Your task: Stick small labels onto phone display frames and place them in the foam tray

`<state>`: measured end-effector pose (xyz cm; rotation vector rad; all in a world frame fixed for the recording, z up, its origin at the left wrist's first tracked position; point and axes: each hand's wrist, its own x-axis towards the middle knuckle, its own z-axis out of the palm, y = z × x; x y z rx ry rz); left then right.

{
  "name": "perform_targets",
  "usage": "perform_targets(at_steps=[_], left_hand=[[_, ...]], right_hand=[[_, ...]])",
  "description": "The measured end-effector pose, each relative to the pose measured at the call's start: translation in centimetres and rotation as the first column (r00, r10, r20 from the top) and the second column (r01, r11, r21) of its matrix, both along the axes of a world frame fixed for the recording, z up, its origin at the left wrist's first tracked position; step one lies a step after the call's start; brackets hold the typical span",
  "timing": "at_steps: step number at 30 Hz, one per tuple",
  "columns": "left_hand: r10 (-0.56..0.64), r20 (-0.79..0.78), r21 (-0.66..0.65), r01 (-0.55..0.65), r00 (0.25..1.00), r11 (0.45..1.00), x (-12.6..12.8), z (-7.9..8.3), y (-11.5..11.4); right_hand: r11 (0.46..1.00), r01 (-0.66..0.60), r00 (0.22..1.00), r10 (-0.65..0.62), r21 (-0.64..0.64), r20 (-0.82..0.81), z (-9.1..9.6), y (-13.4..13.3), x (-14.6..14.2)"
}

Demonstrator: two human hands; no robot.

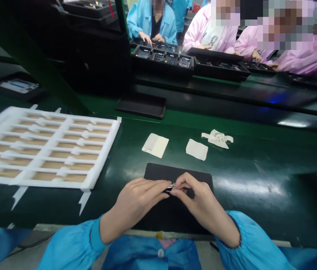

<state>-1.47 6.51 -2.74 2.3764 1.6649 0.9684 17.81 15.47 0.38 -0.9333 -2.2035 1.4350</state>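
Both hands meet over a black mat [203,179] at the table's front edge. Between the fingertips is a small, thin, dark piece with a shiny light edge [170,187], mostly hidden, so its kind does not show. My left hand [140,195] closes on it from the left, fingers straight and together, with the thumb beneath. My right hand [196,193] pinches its right end between thumb and bent fingers. Beyond the mat lie a pad of cream sheets [158,145], a white cloth square [197,149] and a crumpled white wipe [218,138].
A white foam tray [69,150] with tan-bottomed slots covers the left of the green table. A shallow black tray [141,105] lies farther back. Across the line, people in blue and pink work at black compartment bins [162,67]. A green post [42,63] slants at left.
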Motion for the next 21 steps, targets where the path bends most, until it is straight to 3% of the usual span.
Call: perform_targets(at_steps=[5, 9, 11, 16, 21], left_hand=[[-0.009, 0.136, 0.067, 0.0, 0.991, 0.998, 0.1, -0.2, -0.2], [0.011, 0.139, 0.094, -0.024, 0.99, 0.995, 0.0, -0.5, -0.2], [0.02, 0.136, 0.102, -0.034, 0.991, 0.994, 0.1, -0.5, -0.2], [0.052, 0.138, 0.095, -0.066, 0.989, 0.993, 0.7, -0.4, -0.2], [0.049, 0.114, 0.062, -0.056, 0.992, 0.997, 0.9, -0.1, 0.2]], right_hand=[[0.999, -0.008, 1.0, 0.008, 0.034, 0.002, 0.2, -0.2, 0.1], [0.966, 0.108, 0.994, -0.105, 0.233, -0.026, -0.9, -0.1, 1.1], [0.947, 0.108, 0.994, -0.094, 0.302, -0.063, -1.8, 0.2, 1.4], [0.958, 0.109, 0.986, -0.072, 0.266, -0.148, -3.6, 0.6, 1.5], [0.965, 0.132, 0.972, -0.081, 0.225, -0.222, -4.2, 0.5, 1.3]])
